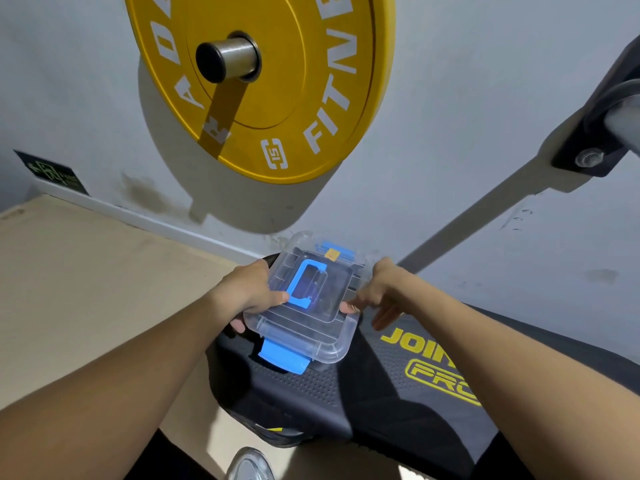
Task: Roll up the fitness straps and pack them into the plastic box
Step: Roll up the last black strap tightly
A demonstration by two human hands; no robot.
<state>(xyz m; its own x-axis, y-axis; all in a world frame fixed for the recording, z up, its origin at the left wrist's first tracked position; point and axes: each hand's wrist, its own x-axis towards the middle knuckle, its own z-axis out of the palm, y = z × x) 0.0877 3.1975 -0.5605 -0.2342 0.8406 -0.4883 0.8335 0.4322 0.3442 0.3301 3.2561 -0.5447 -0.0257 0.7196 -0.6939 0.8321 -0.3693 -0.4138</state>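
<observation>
The clear rectangular plastic box [301, 327] sits on the end of the black padded bench with yellow lettering [398, 393], lid in place, just below the yellow weight plate on its wall peg [277, 81]. The left hand [249, 289] grips the left side of the box: the thumb lies across the lid beside the blue fold-down carry handle [304, 282], and the fingers curl under the wall. The right hand [384, 289] is largely open; one fingertip touches the right edge of the lid and the other fingers extend loosely downward, holding nothing. The blue clip latch on the near end [282, 356] stands out from the wall and appears unfastened; the blue latch on the far end [334, 249] is partly hidden, and its state cannot be told. Dark shapes show through the lid, but whether they are the fitness straps cannot be confirmed. Handling judgement: the box is probably light, with thin, stiff walls that flex slightly under pressure and smooth, somewhat slippery surfaces. Take hold at the two long sides, thumbs on the lid rim and fingers beneath, or lift by the carry handle once both latches are closed. Avoid squeezing the centre of the lid, which is likely to bow. The straps, being soft webbing, are expected to spring loose unless the lid presses on them.
</observation>
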